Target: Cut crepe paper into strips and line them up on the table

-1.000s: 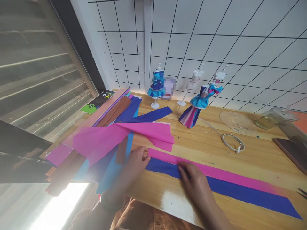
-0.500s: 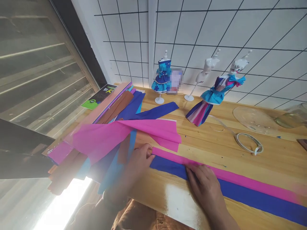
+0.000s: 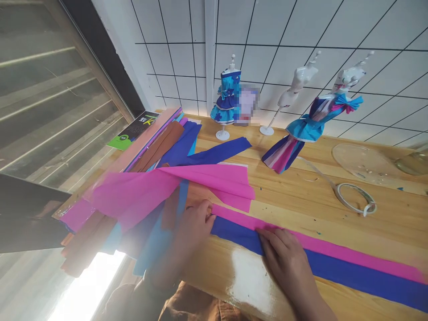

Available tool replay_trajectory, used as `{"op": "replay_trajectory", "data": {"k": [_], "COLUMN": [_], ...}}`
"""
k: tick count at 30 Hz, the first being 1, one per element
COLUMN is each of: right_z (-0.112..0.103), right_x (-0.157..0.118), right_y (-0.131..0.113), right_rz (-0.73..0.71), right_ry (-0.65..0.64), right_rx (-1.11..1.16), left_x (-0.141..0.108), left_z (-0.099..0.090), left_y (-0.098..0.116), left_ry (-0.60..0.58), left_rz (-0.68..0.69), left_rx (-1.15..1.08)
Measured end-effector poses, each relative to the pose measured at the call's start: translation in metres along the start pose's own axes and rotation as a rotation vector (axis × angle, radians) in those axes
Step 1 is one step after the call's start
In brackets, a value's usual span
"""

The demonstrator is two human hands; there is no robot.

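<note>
- strip nr tabletop (image 3: 284, 191) front edge: pink (image 3: 334, 248), plain
- 2nd strip (image 3: 361, 275): dk blue, plain
- short dress (image 3: 223, 109), back edge: lt + dk blue
- long dress (image 3: 305, 128): turq., blue/pink-striped skirt
- wall (image 3: 267, 26): wht, blk grid

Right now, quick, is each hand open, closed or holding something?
Left hand: closed, pinching the left end of the pink strip.
Right hand: curled, touching the pink strip and blue strip; whether it's gripping can't be told.

Left fingers (image 3: 205, 208) and right fingers (image 3: 273, 237) touch a pink strip (image 3: 334, 249) along a blue strip (image 3: 361, 277).
</note>
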State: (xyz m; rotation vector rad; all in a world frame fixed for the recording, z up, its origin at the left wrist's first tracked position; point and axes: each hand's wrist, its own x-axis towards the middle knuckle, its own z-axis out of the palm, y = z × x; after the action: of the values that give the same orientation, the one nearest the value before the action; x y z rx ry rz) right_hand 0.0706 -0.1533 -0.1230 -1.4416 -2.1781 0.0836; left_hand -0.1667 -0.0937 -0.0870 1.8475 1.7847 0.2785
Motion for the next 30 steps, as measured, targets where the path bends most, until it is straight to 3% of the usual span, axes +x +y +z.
{"op": "replay_trajectory", "data": {"k": [14,22,30], "right_z": [0.001,-0.003,-0.016], "right_x": [-0.001,-0.002,-0.013], "right_y": [0.002,0.001,0.013], "right_rz": [0.071,0.12,0.198], "right_ry": [-0.01,0.016,0.02], "right_rx": [0.034,0.092,-0.072], "left_x": [-0.008,-0.009,-0.01], "left_z": [0.008,0.015,0.017], "left_y": [0.007,0.001,-0.004], "left_ry": [0.03,0.085,0.112], "left_rz": [-0.003,0.09,0.24], "left_rx": [0.133,0.199,0.223]}}
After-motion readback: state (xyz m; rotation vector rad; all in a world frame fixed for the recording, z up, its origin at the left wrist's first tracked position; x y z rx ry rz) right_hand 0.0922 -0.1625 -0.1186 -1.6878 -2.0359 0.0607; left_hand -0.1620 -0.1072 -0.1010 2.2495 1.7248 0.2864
